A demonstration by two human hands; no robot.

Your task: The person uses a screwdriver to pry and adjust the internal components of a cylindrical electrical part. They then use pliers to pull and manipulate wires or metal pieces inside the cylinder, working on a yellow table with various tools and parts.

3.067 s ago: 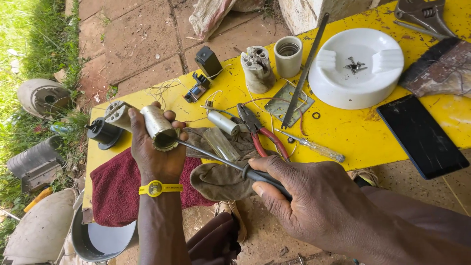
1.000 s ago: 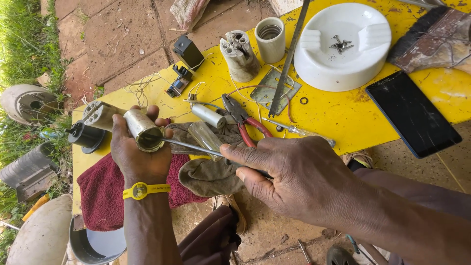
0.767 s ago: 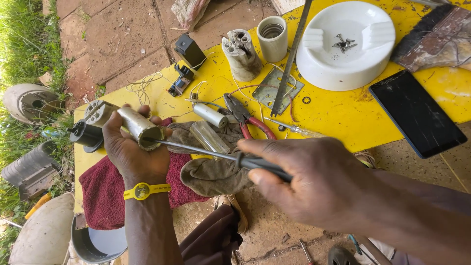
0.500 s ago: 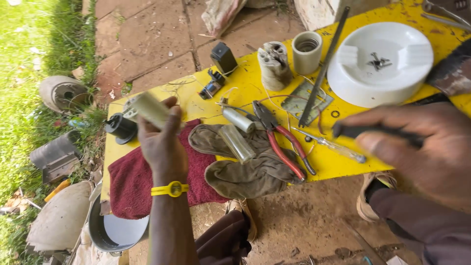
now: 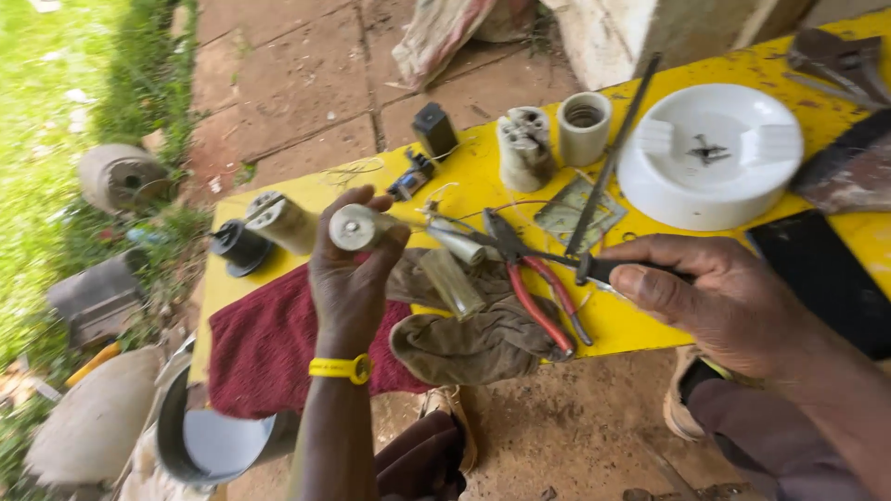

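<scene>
Here, left hand [image 5: 348, 278] closed round metal cylinder [image 5: 357, 226], round end toward camera, axis pointing right | right hand [image 5: 719, 297] pinches screwdriver [image 5: 608, 269], apart, shaft aimed leftward at cylinder.

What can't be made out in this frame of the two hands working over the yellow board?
Head view only:
- Right hand: its fingers cover most of the black-handled tool; the tip blurs among the pliers, so its kind is unclear.
- Left hand: the fingers wrap the metal cylinder; only its round end shows.
- White round dish: the small dark pieces inside are too small to identify.
- Dark flat slab: cut off by the right edge and the forearm.
</scene>
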